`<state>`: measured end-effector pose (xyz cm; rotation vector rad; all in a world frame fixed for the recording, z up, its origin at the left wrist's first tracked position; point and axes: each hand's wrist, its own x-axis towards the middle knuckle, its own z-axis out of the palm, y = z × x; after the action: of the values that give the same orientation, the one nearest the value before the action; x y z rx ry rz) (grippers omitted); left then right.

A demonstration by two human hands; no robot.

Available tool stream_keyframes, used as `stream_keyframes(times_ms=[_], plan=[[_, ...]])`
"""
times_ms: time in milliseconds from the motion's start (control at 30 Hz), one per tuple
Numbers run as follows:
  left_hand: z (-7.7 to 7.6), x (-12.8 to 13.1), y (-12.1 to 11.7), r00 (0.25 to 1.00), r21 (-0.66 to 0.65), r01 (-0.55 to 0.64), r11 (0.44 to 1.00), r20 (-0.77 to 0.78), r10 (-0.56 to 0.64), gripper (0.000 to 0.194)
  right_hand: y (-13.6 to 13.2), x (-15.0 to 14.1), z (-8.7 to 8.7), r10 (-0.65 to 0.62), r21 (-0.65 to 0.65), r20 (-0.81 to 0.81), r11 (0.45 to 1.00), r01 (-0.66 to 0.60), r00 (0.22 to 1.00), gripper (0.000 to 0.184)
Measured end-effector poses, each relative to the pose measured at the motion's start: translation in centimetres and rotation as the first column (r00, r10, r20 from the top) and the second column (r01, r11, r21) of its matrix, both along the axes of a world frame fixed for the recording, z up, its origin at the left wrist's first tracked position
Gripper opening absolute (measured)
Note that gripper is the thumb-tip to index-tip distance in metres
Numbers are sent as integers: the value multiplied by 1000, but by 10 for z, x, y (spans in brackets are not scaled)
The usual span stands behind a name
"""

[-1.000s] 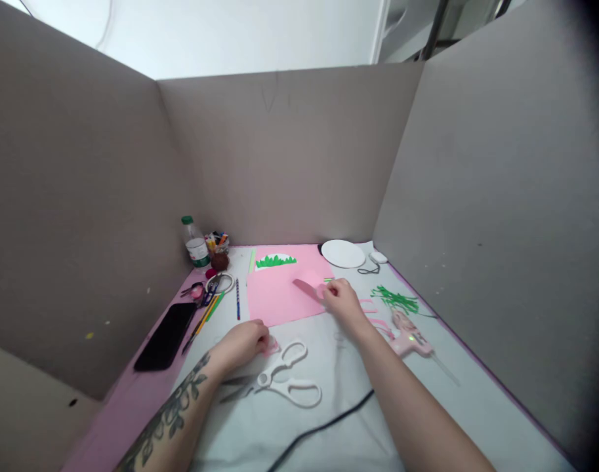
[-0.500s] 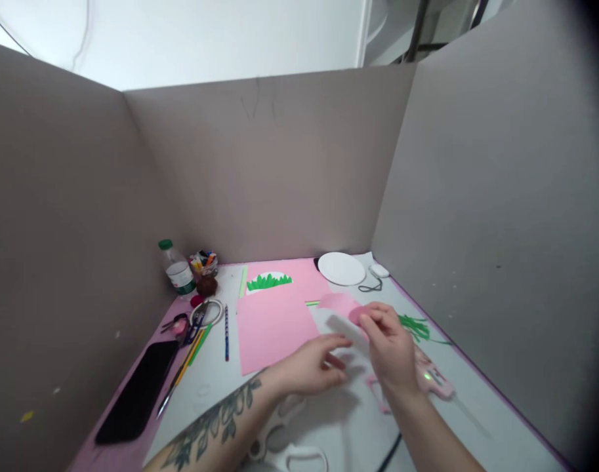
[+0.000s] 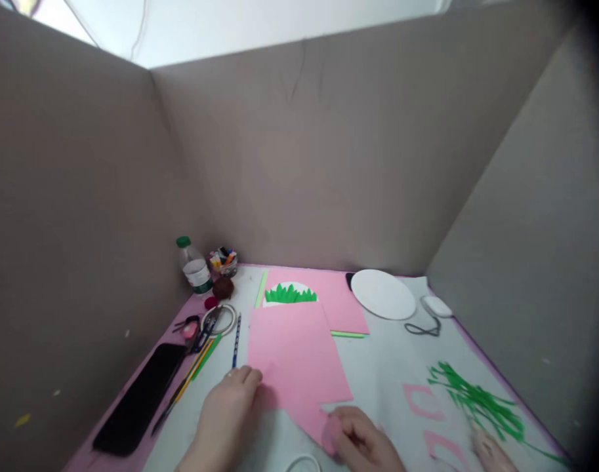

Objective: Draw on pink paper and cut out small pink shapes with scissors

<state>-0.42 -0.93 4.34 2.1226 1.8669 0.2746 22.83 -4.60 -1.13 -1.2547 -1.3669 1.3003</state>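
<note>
My right hand (image 3: 365,446) is closed on a small round pink paper piece (image 3: 331,436) at the bottom of the view, beside the lower corner of some pink paper (image 3: 302,416). This paper overlaps or adjoins a large pink sheet (image 3: 294,347); where one ends is hard to see. At its left edge is my left hand (image 3: 225,406), slightly blurred, with curled fingers against the paper; the fingertips are partly hidden. Behind the sheet lies a white round-topped piece with green paper grass (image 3: 292,295). White scissor handles (image 3: 304,464) show partly below.
Pink paper frames (image 3: 424,401) and green paper strips (image 3: 479,396) lie right, near a blurred pinkish object (image 3: 491,452). A white disc (image 3: 384,295) is at the back. Left are a phone (image 3: 139,400), pencils (image 3: 195,367), a tape roll (image 3: 220,320) and a bottle (image 3: 195,269).
The view has shifted. My left hand has moved left to the pink sheet's edge, its fingers now curled. My right hand has lowered toward the front, still with the round pink piece.
</note>
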Motion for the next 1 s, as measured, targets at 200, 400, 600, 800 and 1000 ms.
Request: stream_keyframes(times_ms=[200,400,600,800,1000], plan=[[13,2,6,962,92,69,993,-270,-42,25,-2,-7,-10,-97,-123,17,987,99,995,30],[15,13,4,943,30,152,988,-304,-136,20,-21,-19,-4,-193,-67,-6,979,192,981,28],[4,29,-18,939,89,323,942,-151,-308,15,-10,-6,17,-226,297,205,941,160,952,19],[-22,19,-27,800,276,558,783,72,-595,8,1,12,15,-243,575,515,810,-121,822,19],[-67,1,-18,707,410,544,732,245,-663,20,16,15,21,-144,495,635,830,-256,759,22]])
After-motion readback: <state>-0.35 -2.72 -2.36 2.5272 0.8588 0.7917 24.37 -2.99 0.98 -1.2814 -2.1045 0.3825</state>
